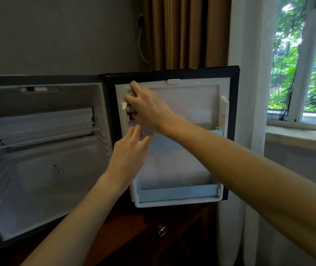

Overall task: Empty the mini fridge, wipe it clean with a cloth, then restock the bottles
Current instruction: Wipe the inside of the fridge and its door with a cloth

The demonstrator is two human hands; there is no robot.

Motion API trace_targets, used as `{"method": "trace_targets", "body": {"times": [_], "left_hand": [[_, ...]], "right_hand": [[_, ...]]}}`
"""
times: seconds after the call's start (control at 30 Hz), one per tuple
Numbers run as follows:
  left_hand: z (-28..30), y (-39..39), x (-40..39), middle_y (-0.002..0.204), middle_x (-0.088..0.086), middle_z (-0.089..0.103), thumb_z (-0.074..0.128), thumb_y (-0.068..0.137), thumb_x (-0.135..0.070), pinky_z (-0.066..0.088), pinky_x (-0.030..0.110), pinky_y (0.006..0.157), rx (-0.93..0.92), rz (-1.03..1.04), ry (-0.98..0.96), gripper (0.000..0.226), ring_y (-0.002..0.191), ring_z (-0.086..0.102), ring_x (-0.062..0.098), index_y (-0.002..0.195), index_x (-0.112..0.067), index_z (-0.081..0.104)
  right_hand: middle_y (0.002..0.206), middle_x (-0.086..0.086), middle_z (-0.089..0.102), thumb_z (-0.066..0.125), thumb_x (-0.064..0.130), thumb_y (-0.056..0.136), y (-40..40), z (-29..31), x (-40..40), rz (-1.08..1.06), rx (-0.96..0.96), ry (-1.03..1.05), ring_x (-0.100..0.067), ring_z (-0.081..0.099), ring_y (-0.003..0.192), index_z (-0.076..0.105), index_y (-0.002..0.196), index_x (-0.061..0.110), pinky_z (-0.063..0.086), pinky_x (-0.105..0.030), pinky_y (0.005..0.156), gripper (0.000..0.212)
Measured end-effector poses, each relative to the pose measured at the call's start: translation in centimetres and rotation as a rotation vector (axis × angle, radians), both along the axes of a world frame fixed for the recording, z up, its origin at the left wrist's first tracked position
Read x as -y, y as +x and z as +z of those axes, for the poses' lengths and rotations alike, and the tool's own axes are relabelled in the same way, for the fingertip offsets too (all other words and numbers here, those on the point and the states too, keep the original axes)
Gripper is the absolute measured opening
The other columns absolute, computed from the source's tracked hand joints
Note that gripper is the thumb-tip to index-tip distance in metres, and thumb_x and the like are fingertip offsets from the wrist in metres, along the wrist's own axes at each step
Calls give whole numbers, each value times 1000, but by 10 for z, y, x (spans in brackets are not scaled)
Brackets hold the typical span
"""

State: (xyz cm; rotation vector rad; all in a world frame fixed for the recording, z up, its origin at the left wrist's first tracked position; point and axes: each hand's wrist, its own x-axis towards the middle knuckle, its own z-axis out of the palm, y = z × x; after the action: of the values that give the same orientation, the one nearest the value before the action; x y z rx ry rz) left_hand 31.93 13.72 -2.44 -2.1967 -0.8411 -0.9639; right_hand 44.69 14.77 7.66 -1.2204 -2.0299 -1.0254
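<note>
Hands are meeting at the open mini fridge door (172,116): the right hand (147,108) is gripping a small bottle (131,112) at the upper door shelf, the left hand (132,148) reaching open-fingered beneath. The blurred bottle probably is handling light, rigid and slippery; its midsection offers the best hold.

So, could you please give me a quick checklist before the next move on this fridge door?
1. Door fully open: ok.
2. Cabinet free of bottles: ok; only the wire shelf shows.
3. Lower door shelf free of bottles: ok.
4. Right hand grips something at the door's upper left: cannot tell what, blurred.
5. Left hand free: ok, fingers relaxed below the right.
6. Cloth at hand: cannot tell, none visible.
</note>
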Motion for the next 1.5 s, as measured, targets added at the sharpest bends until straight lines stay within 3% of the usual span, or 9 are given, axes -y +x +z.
{"method": "trace_targets", "body": {"times": [0.17,0.37,0.5,0.6,0.7,0.93,1.17,1.33,1.5], "left_hand": [[2,-2,4,105,10,52,83,74,-19,50,37,52,-17,26,7,53,100,55,28,122,-17,62],[7,4,1,97,11,50,84,70,-15,50,38,47,1,-8,-54,50,93,56,30,117,-15,65],[5,6,-1,98,10,50,84,72,-16,50,37,46,4,-3,-55,50,92,55,29,118,-16,65],[2,7,-1,99,10,51,82,74,-15,48,36,48,23,0,-29,51,92,55,28,122,-15,64],[2,8,-1,100,10,51,79,76,-15,46,35,50,16,7,-13,48,92,54,28,121,-15,64],[1,2,-3,113,14,55,77,76,-15,55,40,58,16,5,-15,51,100,56,31,125,-16,63],[2,-3,5,105,12,52,82,75,-19,53,39,55,-5,-8,-22,52,98,55,30,123,-17,61],[5,-2,2,102,11,51,82,73,-15,54,41,51,-9,-23,-48,50,97,56,30,120,-15,63],[1,0,2,102,10,51,83,75,-16,52,38,53,5,-18,-33,51,97,55,28,123,-16,63]], "right_hand": [[119,-21,53,73,21,80,63,-5,29,-69,78,-20,-34,59,89,64,101,8,53,-42,71,26],[119,-13,44,69,28,87,168,-19,78,-275,87,-47,-24,53,90,54,119,16,55,-37,80,38],[112,-9,46,72,28,85,162,-16,71,-301,68,-73,-19,48,83,57,113,15,56,-36,75,33],[114,-10,48,70,28,87,137,-12,58,-240,101,-83,-20,52,88,59,116,15,52,-31,77,33],[111,-12,49,68,27,87,92,-8,35,-151,192,-92,-24,52,85,62,110,12,52,-39,75,28],[128,-12,46,72,36,84,14,-1,12,6,293,-149,-23,55,100,58,123,13,50,-32,83,48],[116,-7,45,65,33,89,84,-14,50,-124,234,-183,-18,50,88,61,113,15,47,-28,77,30],[110,-5,46,63,27,89,154,-29,89,-258,101,-191,-13,47,80,62,110,15,53,-32,76,24],[108,-7,48,67,26,89,135,-26,82,-268,92,-200,-19,54,80,63,109,13,55,-35,76,24]]}}
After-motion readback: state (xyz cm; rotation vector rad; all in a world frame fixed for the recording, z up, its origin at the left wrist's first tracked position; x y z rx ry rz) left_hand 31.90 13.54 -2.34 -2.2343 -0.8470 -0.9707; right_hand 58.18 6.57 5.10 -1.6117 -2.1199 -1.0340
